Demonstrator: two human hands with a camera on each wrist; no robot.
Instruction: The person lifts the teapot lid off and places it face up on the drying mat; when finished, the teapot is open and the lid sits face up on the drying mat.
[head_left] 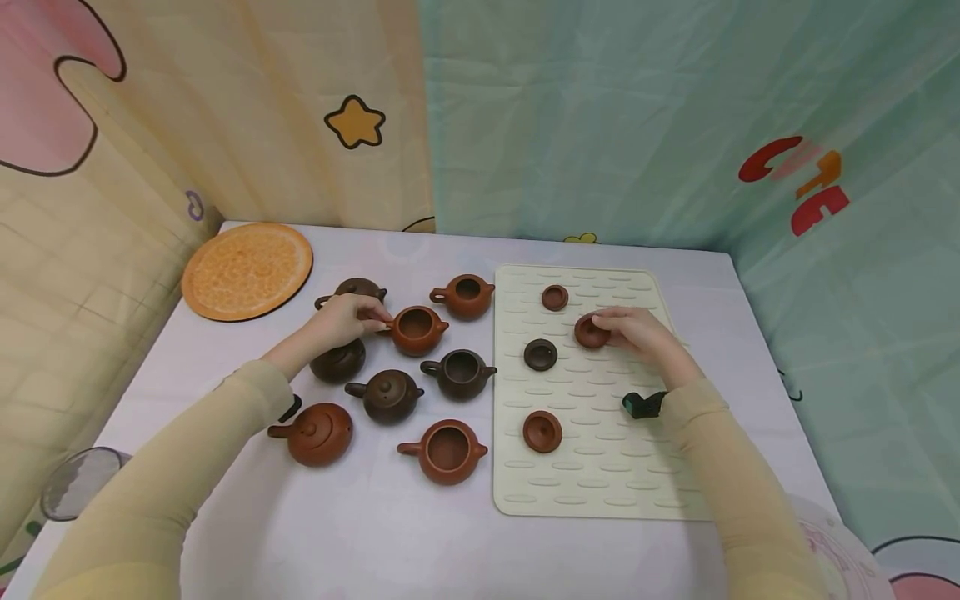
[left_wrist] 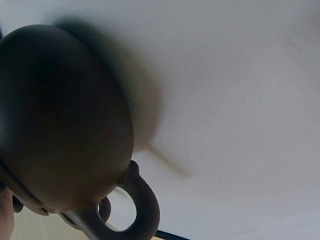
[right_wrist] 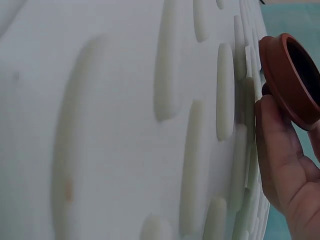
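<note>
My left hand (head_left: pixel 347 322) pinches the handle of a lidless reddish-brown teapot (head_left: pixel 417 343) among the group of teapots. A dark brown teapot (head_left: pixel 337 363) stands just under that hand and fills much of the left wrist view (left_wrist: pixel 65 115). Over the cream mat, my right hand (head_left: pixel 641 335) holds a reddish-brown lid (head_left: pixel 591 332) by its edge. Its hollow side faces up in the head view. In the right wrist view the lid (right_wrist: pixel 280 80) is tilted beside the fingers. A small red lid (head_left: pixel 555 297), a dark lid (head_left: pixel 540 355) and a larger red lid (head_left: pixel 542 432) lie on the mat.
Lidless teapots stand near the mat's left edge: a red one (head_left: pixel 467 298), a dark one (head_left: pixel 460 375) and another red one (head_left: pixel 447 452). Lidded ones (head_left: pixel 390 397) (head_left: pixel 318 435) stand further left. A round orange board (head_left: pixel 247 271) lies back left. The ribbed mat (head_left: pixel 600 492) covers the right side.
</note>
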